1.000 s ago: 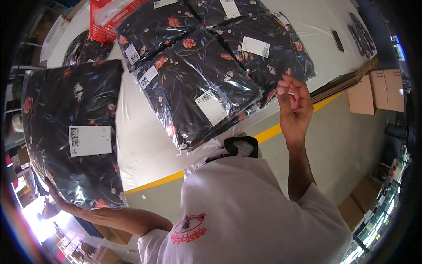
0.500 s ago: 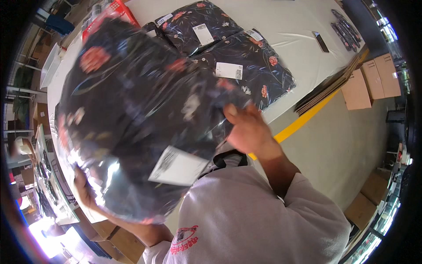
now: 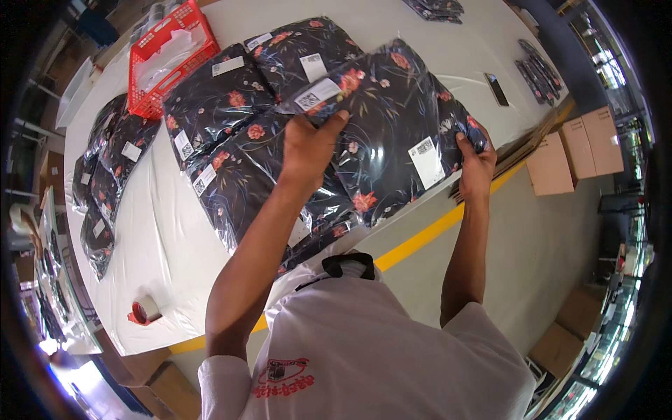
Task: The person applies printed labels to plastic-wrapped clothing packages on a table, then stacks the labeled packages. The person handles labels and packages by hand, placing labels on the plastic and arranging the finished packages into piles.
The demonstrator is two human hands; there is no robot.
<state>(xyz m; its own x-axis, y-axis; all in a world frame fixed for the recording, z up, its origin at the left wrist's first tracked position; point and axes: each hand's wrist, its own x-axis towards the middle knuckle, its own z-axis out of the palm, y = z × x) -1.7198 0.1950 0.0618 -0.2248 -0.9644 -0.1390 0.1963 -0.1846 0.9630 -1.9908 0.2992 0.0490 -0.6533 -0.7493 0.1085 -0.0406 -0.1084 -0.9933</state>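
Observation:
A dark floral garment folded in a clear plastic bag (image 3: 381, 133), with white labels on it, lies tilted over other bagged garments at the table's near right edge. My left hand (image 3: 308, 150) grips its left side, thumb on top and fingers curled underneath. At the right, my right hand (image 3: 478, 164) is closed on the bagged edge, its thumb on top; whether it also holds the bag beneath, I cannot tell. More bagged floral garments (image 3: 210, 91) lie to the left and behind, partly overlapping and labelled.
A red plastic basket (image 3: 145, 101) with white plastic inside stands at the back left. Left of it lie more bagged garments (image 3: 129, 133). A tape roll (image 3: 145, 308) sits near the left edge, a phone (image 3: 495, 89) at the right. Cardboard boxes (image 3: 560, 157) stand beyond the table.
The bagged garment has come down from close in front of me onto the others at the right. Both hands have moved with it, the left one from the lower left to the middle.

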